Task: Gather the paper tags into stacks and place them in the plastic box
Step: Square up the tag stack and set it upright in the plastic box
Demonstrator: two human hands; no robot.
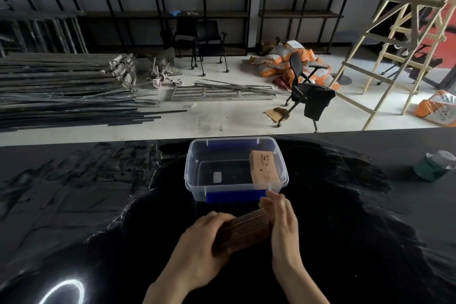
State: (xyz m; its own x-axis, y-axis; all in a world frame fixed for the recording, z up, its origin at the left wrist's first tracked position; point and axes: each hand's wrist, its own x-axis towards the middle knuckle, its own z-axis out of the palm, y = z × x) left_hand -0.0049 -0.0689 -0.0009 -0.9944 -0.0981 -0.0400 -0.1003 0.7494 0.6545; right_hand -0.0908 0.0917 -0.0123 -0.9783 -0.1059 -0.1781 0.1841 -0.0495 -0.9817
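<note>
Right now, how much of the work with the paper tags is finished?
Done: one stack of tags already lies inside the plastic box, leaning against its right wall. In hand: the left hand and the right hand press a second stack together on the black table, just in front of the box. Left: this stack must still go in. No loose tags show on the table.
</note>
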